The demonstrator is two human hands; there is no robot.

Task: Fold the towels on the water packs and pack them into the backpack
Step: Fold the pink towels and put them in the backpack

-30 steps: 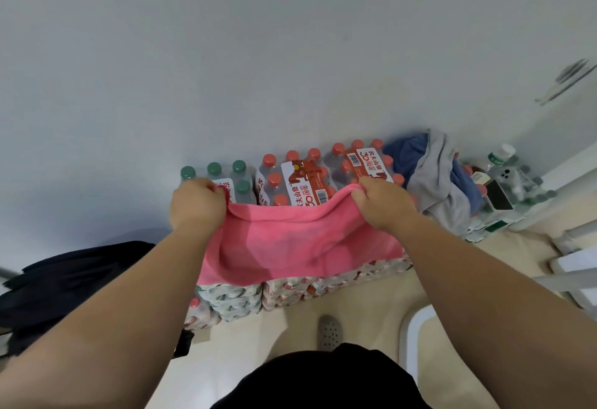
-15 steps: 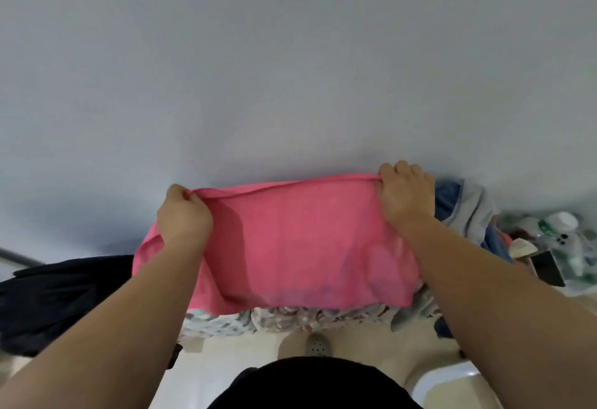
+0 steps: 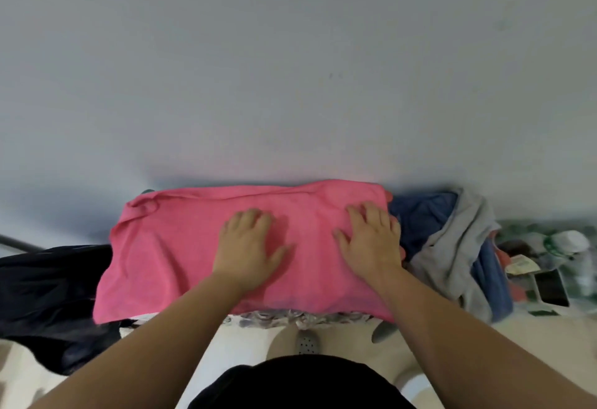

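A dark bag [image 3: 48,295] lay at the left. The pink towel [image 3: 181,247], held up a moment before, now lay spread over the water packs [image 3: 290,316]. The left hand [image 3: 247,248] and right hand [image 3: 371,243] pressed flat on it, fingers apart, gripping nothing. Folding could probably begin. Blue and grey towels [image 3: 452,247] waited right.

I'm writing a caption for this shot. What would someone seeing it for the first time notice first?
The bright pink towel spread flat in the middle, against the pale wall, grabs the eye. Both hands lie open on it, the left hand near its centre and the right hand by its right edge. Right of it sits a crumpled heap of a blue towel and a grey towel.
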